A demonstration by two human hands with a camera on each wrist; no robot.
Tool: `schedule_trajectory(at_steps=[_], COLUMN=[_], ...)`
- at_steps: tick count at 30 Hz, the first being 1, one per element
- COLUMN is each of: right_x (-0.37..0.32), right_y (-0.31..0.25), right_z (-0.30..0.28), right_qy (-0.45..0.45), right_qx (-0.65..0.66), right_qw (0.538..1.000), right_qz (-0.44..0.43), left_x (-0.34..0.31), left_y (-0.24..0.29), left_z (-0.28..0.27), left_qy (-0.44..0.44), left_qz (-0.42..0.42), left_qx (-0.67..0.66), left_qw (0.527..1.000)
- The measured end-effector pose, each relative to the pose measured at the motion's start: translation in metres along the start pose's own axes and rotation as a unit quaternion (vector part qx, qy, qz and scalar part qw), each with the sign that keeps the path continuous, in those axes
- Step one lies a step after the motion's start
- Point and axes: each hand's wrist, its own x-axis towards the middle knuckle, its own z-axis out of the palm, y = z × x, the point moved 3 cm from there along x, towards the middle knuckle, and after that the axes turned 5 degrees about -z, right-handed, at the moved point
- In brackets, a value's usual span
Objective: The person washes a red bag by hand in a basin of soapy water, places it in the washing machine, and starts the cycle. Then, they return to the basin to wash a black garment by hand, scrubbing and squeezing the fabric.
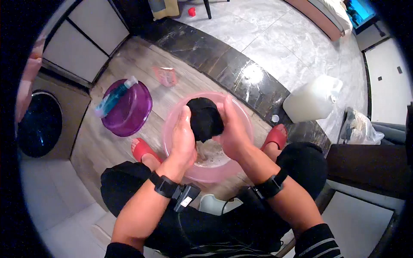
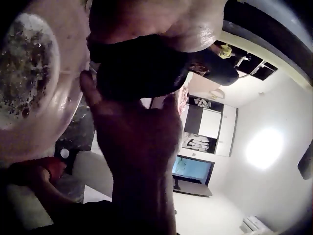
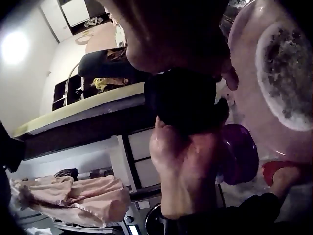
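Note:
Both hands hold a bunched black cloth (image 1: 204, 119) between them, above a pink basin (image 1: 172, 124) on the floor. The left hand (image 1: 183, 139) grips its left side, thumb upward. On the other side, the right hand (image 1: 234, 129) holds it with the fingers around its edge. Wet skin glistens on the left hand. Below, grey soapy water (image 1: 214, 158) with foam and dark specks lies in the basin. The left wrist view shows the dark cloth (image 2: 139, 73) between both palms; in the right wrist view it is the same dark bundle (image 3: 181, 98).
A purple basin (image 1: 140, 105) with a blue bottle (image 1: 115, 99) across it stands at left, near a pink packet (image 1: 165, 76). To the right are a white jug (image 1: 312, 99) and a small white cap (image 1: 275, 118). Feet in red slippers (image 1: 275, 136) flank the pink basin.

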Motion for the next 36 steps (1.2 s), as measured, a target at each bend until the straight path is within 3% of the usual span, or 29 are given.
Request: schedule_trajectory(at_steps=[2,3,6,11,14,15,20,23,26,28,29,30,32,33,36], right_x=[-0.023,-0.032,-0.030,-0.026,-0.006,-0.009,-0.013,-0.025,-0.044,-0.052,-0.056,-0.061,-0.065,-0.064,-0.058], right_y=[-0.006,-0.013,-0.017,-0.047,-0.047,-0.052,-0.060,-0.056,-0.039,-0.025,-0.015,-0.009,-0.002,0.001,0.003], right_z=[0.009,0.014,0.006,0.000,-0.009,-0.007,-0.004,0.003,0.016,0.025,0.027,0.032,0.039,0.040,0.044], right_qy=[0.051,-0.021,-0.016,0.025,-0.053,-0.038,0.050,0.079,0.063,0.016,-0.015,-0.045,-0.060,-0.060,-0.038], right_qx=[-0.031,-0.047,-0.094,-0.077,0.059,0.074,-0.041,-0.230,-0.321,-0.397,-0.395,-0.393,-0.421,-0.439,-0.468], right_qw=[0.995,0.994,0.993,0.993,0.993,0.993,0.983,0.944,0.880,0.775,0.784,0.792,0.778,0.767,0.745], right_qz=[0.075,0.092,0.072,-0.083,-0.089,-0.084,-0.171,-0.222,-0.344,-0.491,-0.479,-0.465,-0.462,-0.464,-0.474], left_x=[0.009,0.009,0.005,0.003,-0.008,-0.011,-0.013,-0.007,-0.006,-0.009,-0.012,-0.009,-0.006,-0.009,0.009], left_y=[0.000,0.002,0.008,0.023,0.027,0.028,0.028,0.029,0.033,0.035,0.036,0.035,0.029,0.029,0.010], left_z=[-0.008,-0.010,-0.012,-0.014,-0.004,0.000,0.007,-0.001,0.001,0.005,0.008,0.007,0.000,0.008,0.001], left_qy=[-0.025,-0.027,-0.039,-0.032,-0.057,-0.087,-0.183,-0.167,-0.147,-0.148,-0.101,-0.116,-0.084,-0.024,-0.061], left_qz=[0.034,0.029,0.026,0.055,0.053,0.018,-0.061,-0.095,-0.080,-0.077,-0.096,-0.094,-0.091,-0.108,-0.149], left_qx=[-0.015,-0.014,0.002,0.064,0.095,0.077,-0.038,-0.134,-0.187,-0.217,-0.189,-0.210,-0.165,-0.161,-0.185], left_qw=[0.999,0.999,0.999,0.996,0.992,0.993,0.981,0.972,0.968,0.962,0.972,0.966,0.978,0.981,0.970])
